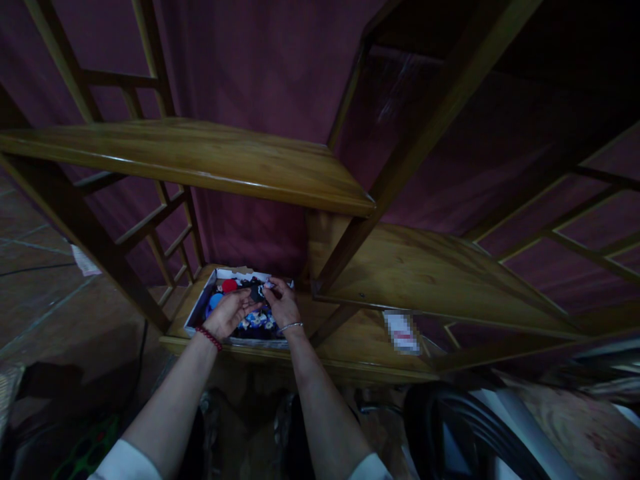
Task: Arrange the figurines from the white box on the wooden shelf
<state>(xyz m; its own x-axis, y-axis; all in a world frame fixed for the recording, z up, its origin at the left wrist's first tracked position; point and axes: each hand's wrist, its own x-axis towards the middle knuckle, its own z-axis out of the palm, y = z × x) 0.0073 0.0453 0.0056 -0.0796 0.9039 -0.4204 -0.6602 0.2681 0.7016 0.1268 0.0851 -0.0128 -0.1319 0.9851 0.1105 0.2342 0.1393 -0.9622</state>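
Note:
A shallow white-edged box (199,308) sits on the low shelf, filled with small mixed items. My left hand (231,316), with a red bead bracelet at the wrist, is over the box and pinches a small dark piece with a pale beaded-looking edge (257,293). Facing it, my right hand (283,305) wears a thin silver bangle; its fingers close at the piece's right side, by a small pale purplish bit (269,285). Among the contents are a red round item (229,285), a blue round item (215,301) and blue-and-white flowery pieces (257,321).
A wooden shelf board (200,157) juts out above the box, and a slanting post (370,207) stands right of it. A blurred white packet (401,332) lies on the shelf to the right. Black curved equipment (450,427) is at lower right.

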